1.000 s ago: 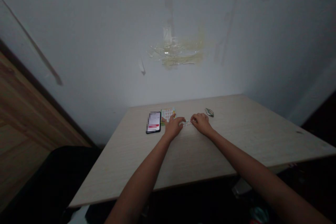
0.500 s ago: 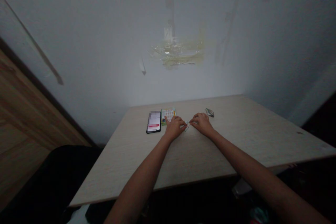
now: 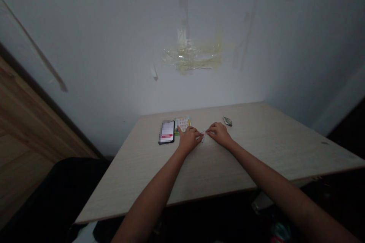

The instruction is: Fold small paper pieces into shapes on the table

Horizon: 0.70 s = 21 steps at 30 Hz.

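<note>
Both my arms reach out over a pale wooden table. My left hand and my right hand meet near the table's far side, fingers curled and pinched on a small pale piece of paper held between them on the tabletop. The paper is mostly covered by my fingertips. A lit phone lies just left of my left hand, and a small colourful printed pad lies beside it, touching my left fingers.
A small folded silvery-green object lies on the table beyond my right hand. A white wall with old tape marks stands behind the table. A wooden panel is at the left, a dark chair or bag below it.
My hands have drawn closer together; the strip of paper that showed between them a second ago is now bunched into a smaller piece under my fingertips.
</note>
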Each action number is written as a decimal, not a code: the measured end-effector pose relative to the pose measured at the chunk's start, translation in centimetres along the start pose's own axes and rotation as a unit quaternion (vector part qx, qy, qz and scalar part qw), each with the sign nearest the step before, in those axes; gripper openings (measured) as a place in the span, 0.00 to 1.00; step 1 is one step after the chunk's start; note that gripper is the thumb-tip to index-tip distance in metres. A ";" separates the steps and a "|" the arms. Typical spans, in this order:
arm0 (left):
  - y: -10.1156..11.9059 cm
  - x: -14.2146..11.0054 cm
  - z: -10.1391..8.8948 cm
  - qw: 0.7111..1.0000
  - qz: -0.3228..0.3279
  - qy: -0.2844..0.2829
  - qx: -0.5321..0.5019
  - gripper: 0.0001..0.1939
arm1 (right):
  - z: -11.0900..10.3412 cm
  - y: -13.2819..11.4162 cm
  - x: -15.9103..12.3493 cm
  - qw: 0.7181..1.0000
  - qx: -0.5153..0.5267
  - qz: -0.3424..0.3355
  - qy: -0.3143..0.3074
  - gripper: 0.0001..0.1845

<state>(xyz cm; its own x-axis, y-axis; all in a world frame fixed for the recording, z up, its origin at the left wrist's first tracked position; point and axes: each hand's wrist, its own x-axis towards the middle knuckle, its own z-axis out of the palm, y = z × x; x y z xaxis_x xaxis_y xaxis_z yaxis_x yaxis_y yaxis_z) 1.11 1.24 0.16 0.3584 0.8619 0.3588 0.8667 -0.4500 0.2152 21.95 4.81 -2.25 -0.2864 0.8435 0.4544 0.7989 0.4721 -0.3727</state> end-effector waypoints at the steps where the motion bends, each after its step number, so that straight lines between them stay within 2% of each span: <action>1: 0.0 0.0 0.0 1.000 -0.002 0.002 0.001 0.11 | 0.0 0.1 -0.1 1.000 0.009 -0.012 -0.002 0.08; 6: -0.1 0.0 0.1 1.000 -0.007 -0.001 -0.003 0.11 | 0.0 0.3 -0.4 0.998 0.020 -0.054 -0.012 0.09; 12: -0.1 0.0 0.3 1.000 -0.004 0.008 -0.011 0.11 | -0.4 0.0 -0.4 0.997 -0.010 -0.062 -0.044 0.10; 21: 0.0 0.0 0.3 1.000 -0.003 0.001 -0.006 0.11 | -0.6 -0.7 -0.5 0.996 -0.045 -0.066 -0.046 0.11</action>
<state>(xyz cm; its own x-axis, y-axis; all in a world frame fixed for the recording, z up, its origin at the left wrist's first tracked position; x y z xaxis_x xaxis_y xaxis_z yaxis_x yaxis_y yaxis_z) 1.17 1.29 -0.10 0.3524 0.8640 0.3597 0.8647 -0.4476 0.2279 21.82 3.95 -1.75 -0.4360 0.7971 0.4177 0.7941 0.5592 -0.2382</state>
